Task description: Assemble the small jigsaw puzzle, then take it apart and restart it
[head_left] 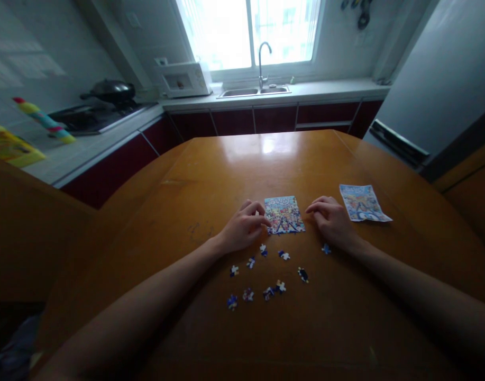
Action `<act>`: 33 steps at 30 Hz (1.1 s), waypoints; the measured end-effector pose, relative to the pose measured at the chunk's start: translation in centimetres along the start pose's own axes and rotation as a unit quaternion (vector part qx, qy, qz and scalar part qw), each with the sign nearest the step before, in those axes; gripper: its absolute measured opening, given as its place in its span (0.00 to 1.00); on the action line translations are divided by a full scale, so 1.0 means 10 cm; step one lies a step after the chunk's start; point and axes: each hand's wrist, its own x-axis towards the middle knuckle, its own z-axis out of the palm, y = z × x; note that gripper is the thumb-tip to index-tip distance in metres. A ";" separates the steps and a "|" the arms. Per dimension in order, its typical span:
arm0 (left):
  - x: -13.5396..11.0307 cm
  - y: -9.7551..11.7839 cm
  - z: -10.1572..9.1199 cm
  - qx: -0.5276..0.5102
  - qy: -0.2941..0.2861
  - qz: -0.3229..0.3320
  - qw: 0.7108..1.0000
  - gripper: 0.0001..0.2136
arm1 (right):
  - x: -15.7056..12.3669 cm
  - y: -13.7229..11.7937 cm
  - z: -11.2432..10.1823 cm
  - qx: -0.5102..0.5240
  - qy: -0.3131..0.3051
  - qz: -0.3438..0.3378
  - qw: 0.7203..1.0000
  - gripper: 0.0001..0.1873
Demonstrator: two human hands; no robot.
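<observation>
A small colourful jigsaw puzzle [284, 214] lies partly assembled on a round wooden table [226, 174]. My left hand [244, 227] rests at its left edge, fingers curled, fingertips touching the puzzle's side. At the puzzle's right edge rests my right hand [332, 221], fingers bent and close together, tips near the edge. What either hand pinches, if anything, is hidden. Several loose puzzle pieces [266, 275] lie scattered on the table in front of the puzzle, one blue piece [326, 248] beside my right wrist.
A printed picture sheet [363, 202] lies to the right of my right hand. Beyond the table run a kitchen counter with a sink and tap [262, 87], a microwave [184, 79], and a stove with a wok [109, 91]. A fridge [444, 74] stands right.
</observation>
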 end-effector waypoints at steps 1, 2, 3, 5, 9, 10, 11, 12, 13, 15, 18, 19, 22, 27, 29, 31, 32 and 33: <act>0.00 0.00 0.00 -0.001 0.002 0.002 1.000 0.13 | 0.00 0.02 0.00 0.005 0.005 0.008 1.000 0.12; 0.00 0.00 0.00 -0.002 0.002 0.003 1.000 0.13 | 0.00 0.03 0.01 0.009 0.009 0.016 1.000 0.11; 0.00 0.00 0.00 -0.003 0.002 0.002 1.000 0.13 | 0.00 0.05 0.02 0.011 0.012 0.024 1.000 0.11; 0.01 0.01 0.00 -0.004 0.002 -0.002 1.000 0.12 | 0.00 0.08 0.02 0.005 0.015 0.033 0.999 0.11; 0.01 0.01 0.00 -0.007 0.005 -0.007 1.000 0.12 | 0.00 0.10 0.01 -0.018 0.034 0.031 0.999 0.11; 0.01 0.01 0.00 -0.007 0.005 -0.006 1.000 0.12 | 0.00 0.09 0.00 -0.024 0.042 0.027 0.998 0.11; 0.01 0.01 0.00 -0.007 0.004 -0.004 1.000 0.12 | 0.00 0.07 -0.01 -0.030 0.049 0.022 0.998 0.12; 0.02 0.01 0.00 -0.007 0.003 -0.003 1.000 0.12 | 0.00 0.06 -0.01 -0.036 0.055 0.016 0.998 0.12; 0.02 0.01 0.00 -0.006 0.004 -0.002 1.000 0.12 | 0.00 0.05 -0.02 -0.042 0.058 0.010 0.997 0.12; 0.02 0.01 -0.01 -0.006 0.006 -0.003 1.000 0.13 | -0.01 0.02 -0.02 -0.048 0.059 0.005 0.997 0.13; 0.01 0.01 -0.01 -0.007 0.017 -0.004 1.000 0.12 | -0.01 0.02 -0.02 -0.045 0.057 0.008 0.997 0.13; 0.01 0.01 -0.01 -0.008 0.019 -0.004 1.000 0.12 | -0.01 0.02 -0.01 -0.042 0.056 0.010 0.998 0.13; 0.01 0.00 0.00 -0.009 0.022 -0.012 1.000 0.12 | -0.01 0.01 0.00 -0.032 0.049 0.008 0.998 0.12; 0.02 0.00 0.00 -0.011 0.025 -0.013 1.000 0.12 | -0.01 -0.03 0.01 -0.024 0.042 -0.012 0.999 0.12; 0.02 0.00 0.00 -0.013 0.029 -0.012 0.999 0.11 | -0.01 -0.03 0.01 -0.025 0.039 -0.017 0.999 0.12; 0.02 -0.01 0.01 -0.014 0.033 -0.016 0.999 0.11 | -0.01 -0.02 0.02 -0.027 0.040 -0.018 0.999 0.12; 0.02 -0.01 0.01 -0.014 0.035 -0.019 0.999 0.11 | -0.01 -0.02 0.02 -0.029 0.041 -0.018 0.999 0.12; 0.02 -0.02 0.02 -0.015 0.036 -0.021 0.999 0.11 | -0.01 -0.01 0.02 -0.029 0.043 -0.017 0.999 0.12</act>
